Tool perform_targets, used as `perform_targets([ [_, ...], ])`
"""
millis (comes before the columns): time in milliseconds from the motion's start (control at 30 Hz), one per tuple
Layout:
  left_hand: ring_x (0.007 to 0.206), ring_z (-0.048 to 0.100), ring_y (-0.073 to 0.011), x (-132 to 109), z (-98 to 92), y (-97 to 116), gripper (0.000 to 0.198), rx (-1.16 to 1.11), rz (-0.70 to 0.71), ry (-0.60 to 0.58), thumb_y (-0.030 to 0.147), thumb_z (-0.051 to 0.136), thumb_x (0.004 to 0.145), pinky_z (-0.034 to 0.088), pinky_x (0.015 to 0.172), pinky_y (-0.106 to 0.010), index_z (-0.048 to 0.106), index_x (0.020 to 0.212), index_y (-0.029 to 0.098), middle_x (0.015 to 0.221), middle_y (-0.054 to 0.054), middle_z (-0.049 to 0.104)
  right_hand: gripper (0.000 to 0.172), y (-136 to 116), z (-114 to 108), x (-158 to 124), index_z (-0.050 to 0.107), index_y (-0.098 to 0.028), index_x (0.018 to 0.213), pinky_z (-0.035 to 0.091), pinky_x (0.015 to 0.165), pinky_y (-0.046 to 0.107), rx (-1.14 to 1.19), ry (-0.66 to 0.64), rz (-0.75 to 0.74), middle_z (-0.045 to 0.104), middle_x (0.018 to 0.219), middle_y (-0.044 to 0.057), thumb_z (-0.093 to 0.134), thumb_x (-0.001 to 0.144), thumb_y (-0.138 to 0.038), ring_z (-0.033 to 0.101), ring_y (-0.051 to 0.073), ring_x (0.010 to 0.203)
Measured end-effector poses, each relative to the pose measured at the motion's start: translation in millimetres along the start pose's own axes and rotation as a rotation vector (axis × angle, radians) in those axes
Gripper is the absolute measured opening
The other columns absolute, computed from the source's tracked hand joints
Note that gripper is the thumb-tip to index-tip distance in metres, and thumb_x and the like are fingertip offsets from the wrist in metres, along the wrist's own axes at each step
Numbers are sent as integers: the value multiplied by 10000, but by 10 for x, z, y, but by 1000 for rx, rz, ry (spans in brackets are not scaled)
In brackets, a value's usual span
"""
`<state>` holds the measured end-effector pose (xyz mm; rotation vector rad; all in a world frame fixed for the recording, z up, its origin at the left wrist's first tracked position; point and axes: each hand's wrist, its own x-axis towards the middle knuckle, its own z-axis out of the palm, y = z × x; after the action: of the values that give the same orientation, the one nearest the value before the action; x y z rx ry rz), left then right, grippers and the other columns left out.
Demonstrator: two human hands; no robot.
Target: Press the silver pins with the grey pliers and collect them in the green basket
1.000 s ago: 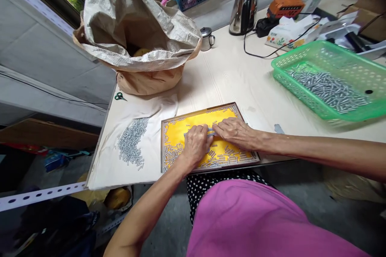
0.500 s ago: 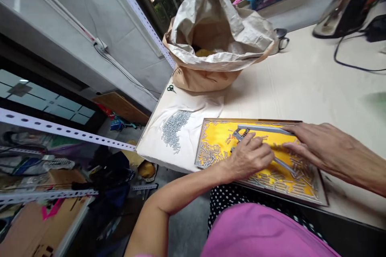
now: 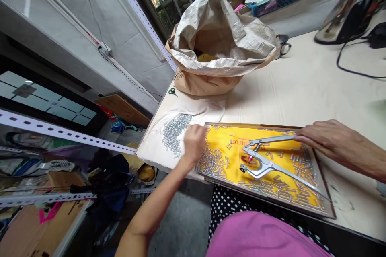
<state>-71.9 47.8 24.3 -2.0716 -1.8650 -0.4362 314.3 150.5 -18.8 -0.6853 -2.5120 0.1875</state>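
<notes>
My right hand point(image 3: 327, 140) grips one handle of silver spring-loaded pliers point(image 3: 262, 166). The pliers lie over a framed tray point(image 3: 327, 194) with a yellow bottom, their jaws pointing left and their handles spread. Many small silver metal pins point(image 3: 212, 160) lie in the tray, thickest at its left end and along the near side. My left hand point(image 3: 194, 144) is at the tray's left edge, beside a pile of small grey metal pins point(image 3: 173, 132) on a white cloth. Motion smears its fingers, so whatever they hold does not show.
A large paper sack point(image 3: 208, 82) stands open behind the tray. Small green-handled scissors point(image 3: 172, 92) lie by the table's left edge. Farther right are a dark-lidded cup point(image 3: 282, 44), a kettle point(image 3: 343, 15) with its cord, and a blue basket point(image 3: 280, 5) on the sill.
My left hand has moved left, from the pliers' jaws to the tray's left edge by the pile. The pliers' handles show fully now, with my right hand still at the upper one.
</notes>
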Motion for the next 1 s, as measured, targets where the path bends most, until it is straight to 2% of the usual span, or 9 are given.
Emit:
perform_targets([
  [67,957,543,-259,-45,36,-510,216,125,-259,-145,197,511,948,465,821,-358,723,955,154,954,-113,673,376,-42,32,-20,601,-251,854,415,777,385,13,4,-4,675,821,36,316,1024,-427,602,202,742],
  [100,995,536,-278,-76,57,-729,220,168,-322,-241,196,514,939,466,832,-367,729,962,153,968,-120,671,368,-71,54,-20,598,-248,848,411,779,382,21,-6,5,669,810,35,329,1022,-428,596,200,739],
  [167,1049,527,-292,-143,106,-1058,238,223,-352,-385,185,503,930,462,866,-374,732,994,164,1011,-124,662,350,-140,95,-3,591,-237,836,400,788,374,38,-51,47,652,789,30,361,1017,-430,584,191,740],
  [267,1077,520,-288,-209,196,-1304,274,252,-296,-440,196,484,934,465,861,-361,707,1092,181,1067,-120,641,396,-231,127,48,579,-217,817,379,803,367,43,-131,116,642,798,35,328,1027,-440,566,183,763],
  [467,1016,543,-304,-177,290,-1393,321,402,-56,-470,207,385,967,459,762,-364,701,969,150,985,-135,639,448,-269,137,127,582,-218,816,350,794,341,-12,-180,115,631,770,16,292,1030,-485,525,161,730],
  [600,987,560,-312,-198,303,-1395,337,431,-16,-480,178,356,958,457,749,-376,686,914,128,968,-151,649,452,-275,183,150,581,-220,815,338,798,341,-18,-200,118,617,758,8,289,1030,-490,519,160,732],
  [767,960,575,-301,-250,329,-1401,324,311,-108,-384,173,356,931,464,798,-384,672,864,139,927,-155,657,502,-277,226,162,587,-218,809,343,820,358,1,-243,149,626,761,16,256,1023,-529,526,166,727],
  [900,965,615,-264,-226,258,-1419,273,47,-341,-323,208,428,900,466,880,-363,689,892,129,953,-138,700,517,-254,266,117,601,-214,809,361,835,374,47,-232,166,641,791,30,253,1020,-534,560,180,755],
  [1000,878,653,-208,-201,169,-1462,271,-13,-438,-329,234,462,901,485,817,-296,709,943,131,951,-87,735,503,-219,333,74,620,-214,831,386,837,380,76,-222,152,658,806,36,273,1018,-528,589,186,765],
])
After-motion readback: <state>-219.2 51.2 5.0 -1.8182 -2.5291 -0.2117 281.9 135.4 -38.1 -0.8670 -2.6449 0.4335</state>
